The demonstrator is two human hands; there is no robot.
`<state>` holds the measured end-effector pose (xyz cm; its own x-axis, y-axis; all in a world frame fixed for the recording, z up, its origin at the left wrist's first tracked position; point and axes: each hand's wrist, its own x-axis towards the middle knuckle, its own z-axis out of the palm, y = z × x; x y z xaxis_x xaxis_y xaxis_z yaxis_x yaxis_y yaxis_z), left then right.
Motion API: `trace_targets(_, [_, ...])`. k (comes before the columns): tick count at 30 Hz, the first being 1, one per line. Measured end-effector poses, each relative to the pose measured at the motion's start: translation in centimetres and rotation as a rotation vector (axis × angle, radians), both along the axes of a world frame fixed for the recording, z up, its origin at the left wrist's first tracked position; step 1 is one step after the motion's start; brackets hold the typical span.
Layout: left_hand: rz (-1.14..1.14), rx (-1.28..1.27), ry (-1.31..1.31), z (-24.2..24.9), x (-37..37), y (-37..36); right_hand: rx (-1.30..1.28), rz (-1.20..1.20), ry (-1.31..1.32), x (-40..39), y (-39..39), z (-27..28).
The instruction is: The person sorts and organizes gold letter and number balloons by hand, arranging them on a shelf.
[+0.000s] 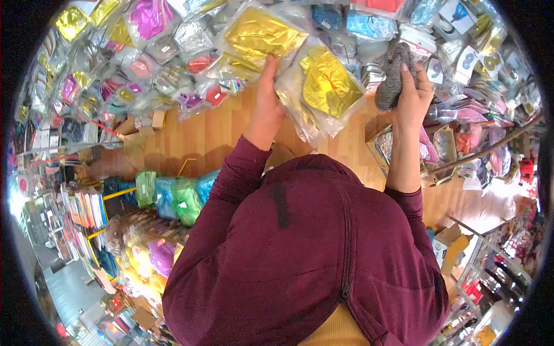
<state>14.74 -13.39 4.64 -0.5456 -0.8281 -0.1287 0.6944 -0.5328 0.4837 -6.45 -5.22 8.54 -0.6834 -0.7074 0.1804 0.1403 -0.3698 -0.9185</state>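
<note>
At the far side, above the wooden floor (231, 118), reaching out with 2 sleeved arms, left and right! On the left, pressing the left hand's (269, 106) thumb down on the far gold packet (265, 36), all shiny foil in clear wrap. Can't tell how the other left fingers sit, hidden under the wrap. Right beside that hand, touching its edge, the near gold packet (330, 86), tilted, with clear plastic spreading below.

Over to the right, well apart from the gold, holding a grey fuzzy item (388, 92) in the right hand (414, 95), fingers curled and closed on it, upper end toward the far pile. Beyond both hands, packed tight, a far pile of bagged goods (196, 34): magenta, silver, blue, more gold. Just right of the grey piece, white number cards (465, 64). To the far left, a red packet (214, 95) near the pile's edge.

Nearer, on the left, green bags (187, 202) beside blue bags (165, 196), close to a yellow rail (119, 194). On the near right, an open cardboard box (453, 248). Closest of all, a maroon zipped jacket (288, 248).
</note>
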Motion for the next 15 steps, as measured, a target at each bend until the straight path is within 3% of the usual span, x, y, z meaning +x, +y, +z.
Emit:
trace_targets(2, [-0.035,-0.014,0.032,-0.3,-0.3,0.0,0.058,-0.028,0.115,0.7,0.2,0.2])
trace_targets(6, [-0.023,-0.052,-0.032,-0.4,-1.4,0.2,-0.034,-0.141,0.669,2.6,-1.4,-0.1])
trace_targets(10, [0.078,-0.137,-0.130,1.3,-2.7,1.2,0.024,-0.033,1.147,7.3,-1.6,-0.7])
trace_targets(15, [0.000,-0.043,0.047,0.7,-1.4,0.3,-0.009,0.271,1.053,7.7,1.1,-3.9])
